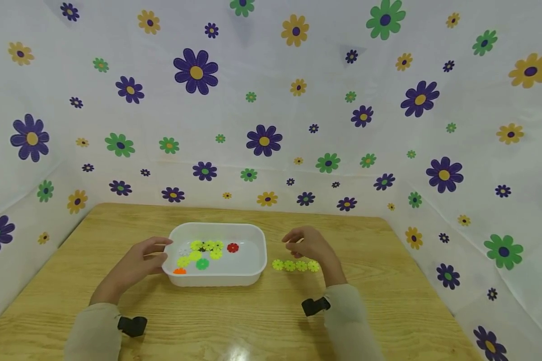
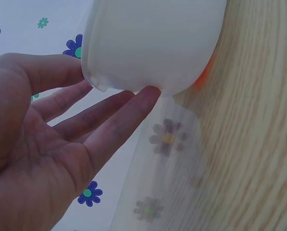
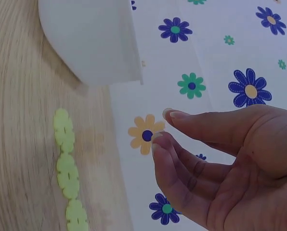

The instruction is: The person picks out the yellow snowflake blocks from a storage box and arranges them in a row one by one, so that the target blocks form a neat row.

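my sleeves (image 1: 95,333) reach in over the wooden table (image 1: 235,318). a yellow flower row (image 1: 290,265) lies right of the white tray (image 1: 217,280); my right hand (image 1: 311,245) hovers near it, loosely curled, fingertips slightly parted, holding nothing. my left hand (image 1: 137,260), fingers nearly straight, touches the tray's left end. wood stretches rightward to the table edge; flowered cloth (image 1: 226,110) rises beyond.

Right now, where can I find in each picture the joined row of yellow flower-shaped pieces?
Head: the joined row of yellow flower-shaped pieces lies right of centre, below the middle, on the table.
Left wrist: not in this picture.
Right wrist: the row is at the lower left, reaching the bottom edge.
Shared landmark: the white rectangular tub, at the top in both wrist views.
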A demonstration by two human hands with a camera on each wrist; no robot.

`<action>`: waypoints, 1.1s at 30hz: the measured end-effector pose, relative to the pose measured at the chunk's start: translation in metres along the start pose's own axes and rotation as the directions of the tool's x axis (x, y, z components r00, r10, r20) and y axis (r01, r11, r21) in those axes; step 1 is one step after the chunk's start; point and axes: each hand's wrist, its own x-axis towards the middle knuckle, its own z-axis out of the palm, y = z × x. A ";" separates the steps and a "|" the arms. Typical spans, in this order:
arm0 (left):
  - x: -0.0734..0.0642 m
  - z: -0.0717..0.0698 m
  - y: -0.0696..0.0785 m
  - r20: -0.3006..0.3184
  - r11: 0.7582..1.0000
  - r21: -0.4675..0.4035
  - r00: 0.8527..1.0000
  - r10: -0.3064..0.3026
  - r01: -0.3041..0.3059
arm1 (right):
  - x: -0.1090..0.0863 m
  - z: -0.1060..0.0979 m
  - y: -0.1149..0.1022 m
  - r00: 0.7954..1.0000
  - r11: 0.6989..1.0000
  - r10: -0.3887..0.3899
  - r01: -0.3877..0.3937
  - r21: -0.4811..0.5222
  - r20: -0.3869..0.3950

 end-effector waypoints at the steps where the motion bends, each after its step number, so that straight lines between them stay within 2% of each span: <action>1: 0.000 0.000 0.000 0.004 1.000 0.002 1.000 0.001 -0.001 | 0.001 0.002 -0.003 1.000 1.000 -0.005 0.005 0.001 0.002; 14: 0.000 0.001 -0.002 0.014 1.000 -0.029 1.000 -0.001 0.002 | 0.013 0.030 -0.046 0.996 0.999 -0.028 0.031 -0.028 0.080; 18: -0.001 0.000 -0.001 0.013 1.000 -0.025 1.000 0.013 -0.012 | 0.017 0.040 -0.055 0.990 0.997 -0.072 0.073 -0.003 0.124; 26: -0.003 0.000 0.002 0.013 1.000 -0.015 1.000 0.002 -0.002 | 0.033 0.070 -0.062 0.964 0.985 -0.169 0.171 0.006 0.205; 33: -0.002 0.001 0.002 0.009 1.000 -0.016 1.000 -0.002 0.002 | 0.050 0.099 -0.067 0.966 0.982 -0.173 0.184 -0.038 0.193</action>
